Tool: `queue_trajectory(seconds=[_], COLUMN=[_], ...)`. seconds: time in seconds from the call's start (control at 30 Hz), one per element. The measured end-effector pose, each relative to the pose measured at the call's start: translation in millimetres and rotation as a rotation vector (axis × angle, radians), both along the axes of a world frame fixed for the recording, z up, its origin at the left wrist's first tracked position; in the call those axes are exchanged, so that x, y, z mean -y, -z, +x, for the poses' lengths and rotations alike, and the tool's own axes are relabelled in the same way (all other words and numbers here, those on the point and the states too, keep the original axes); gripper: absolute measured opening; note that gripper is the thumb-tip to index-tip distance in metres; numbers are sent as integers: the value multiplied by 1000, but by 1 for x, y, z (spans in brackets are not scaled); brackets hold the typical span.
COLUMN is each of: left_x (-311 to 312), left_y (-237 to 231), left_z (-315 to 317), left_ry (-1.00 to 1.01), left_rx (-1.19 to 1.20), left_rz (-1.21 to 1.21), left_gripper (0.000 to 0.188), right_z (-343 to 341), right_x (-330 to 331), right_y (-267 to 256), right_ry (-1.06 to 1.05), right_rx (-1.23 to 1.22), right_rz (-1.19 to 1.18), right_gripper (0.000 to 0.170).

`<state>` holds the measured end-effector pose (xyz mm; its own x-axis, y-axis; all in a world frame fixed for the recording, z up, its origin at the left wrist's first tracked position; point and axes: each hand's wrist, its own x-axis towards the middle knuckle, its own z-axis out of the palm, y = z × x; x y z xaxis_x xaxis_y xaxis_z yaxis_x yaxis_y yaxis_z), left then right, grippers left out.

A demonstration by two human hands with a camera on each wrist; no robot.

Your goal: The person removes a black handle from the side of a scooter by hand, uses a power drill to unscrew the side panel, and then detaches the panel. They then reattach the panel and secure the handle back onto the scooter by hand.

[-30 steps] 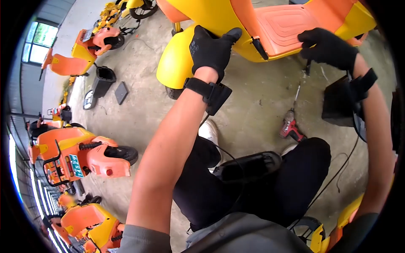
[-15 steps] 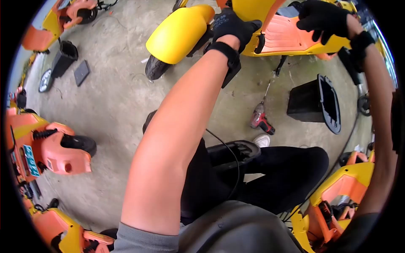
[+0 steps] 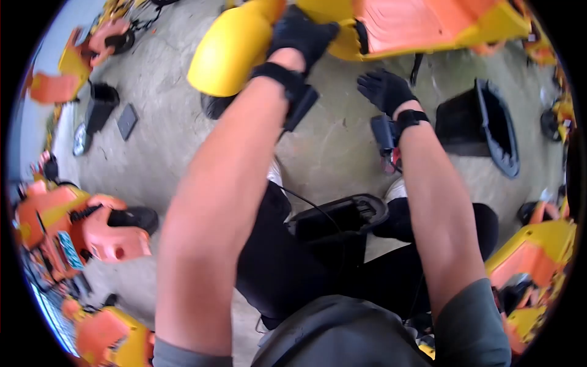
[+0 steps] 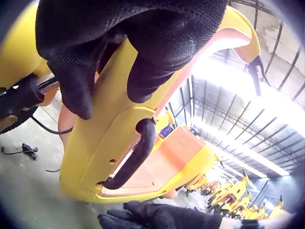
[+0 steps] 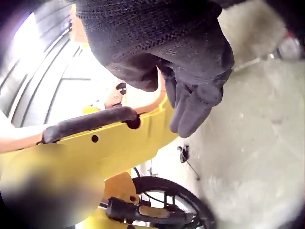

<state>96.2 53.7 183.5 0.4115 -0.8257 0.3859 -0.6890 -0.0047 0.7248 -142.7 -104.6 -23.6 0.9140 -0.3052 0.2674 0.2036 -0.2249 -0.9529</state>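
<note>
A yellow and orange scooter stands ahead, with an orange footboard (image 3: 403, 24) and a rounded yellow front fender (image 3: 223, 52). My black-gloved left hand (image 3: 301, 38) grips the scooter's yellow front panel (image 4: 102, 121), its thumb and fingers on either side of the panel's edge. A curved black bar (image 4: 136, 160) is fixed lower on that panel. My right hand (image 3: 386, 90), also gloved, holds nothing; its extended fingers are over the floor below the footboard. The right wrist view shows this hand (image 5: 167, 62) beside the yellow panel, with a wheel (image 5: 200, 205) beyond.
A red power tool (image 3: 391, 164) lies on the concrete, partly hidden by my right wrist. A black bin (image 3: 458, 125) stands to the right, and another black container (image 3: 376, 211) sits between my legs. A dark flat plate (image 3: 127, 121) lies left. More scooters (image 3: 116, 226) stand around.
My right hand has moved down and left from over the footboard to above the floor. The left hand still grips the front panel. The head view has shifted.
</note>
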Motion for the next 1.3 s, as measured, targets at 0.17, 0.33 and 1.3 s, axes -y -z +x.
queue_trajectory(seconds=[0.17, 0.33, 1.3], left_x=[-7, -2, 15], left_y=[-10, -10, -6], left_z=[-19, -48, -81], left_ry=[78, 28, -192], left_rx=[-331, -483, -585], left_rz=[274, 216, 185], left_gripper=[33, 34, 40], right_z=[71, 106, 110], right_x=[-95, -94, -89], right_y=[-43, -40, -62], right_ry=[512, 358, 230], right_rx=[299, 673, 692], right_rz=[1607, 1733, 1872], right_gripper=[52, 66, 56])
